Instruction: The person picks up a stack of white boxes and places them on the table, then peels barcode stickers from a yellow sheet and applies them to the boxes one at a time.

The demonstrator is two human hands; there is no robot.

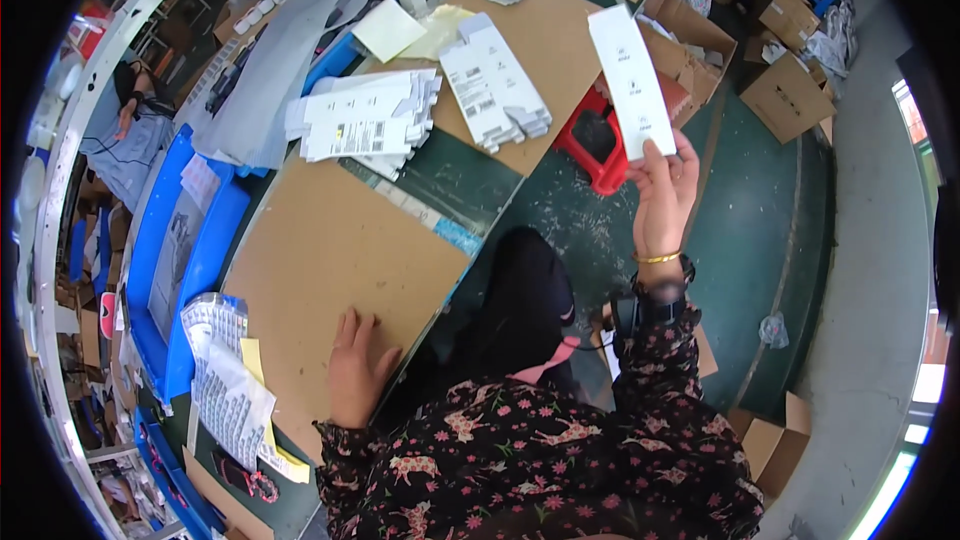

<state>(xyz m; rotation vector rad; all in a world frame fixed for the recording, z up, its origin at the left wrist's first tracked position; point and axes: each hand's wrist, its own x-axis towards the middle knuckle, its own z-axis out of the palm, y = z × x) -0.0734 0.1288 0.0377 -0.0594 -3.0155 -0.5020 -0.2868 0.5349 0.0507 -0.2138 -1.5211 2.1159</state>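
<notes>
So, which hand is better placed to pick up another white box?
Left hand, probably: it looks empty and rests on the brown cardboard, while the right hand holds a white box.

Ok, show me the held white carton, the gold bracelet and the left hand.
White carton [632,85], head view: middle of its printed face.
Gold bracelet [657,259], head view: middle of its visible band.
Left hand [358,370], head view: back of the hand.

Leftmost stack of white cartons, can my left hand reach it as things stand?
Probably yes: your left hand looks empty, and only flat brown cardboard seems to lie between it and that stack, though a stretch looks needed.
</notes>
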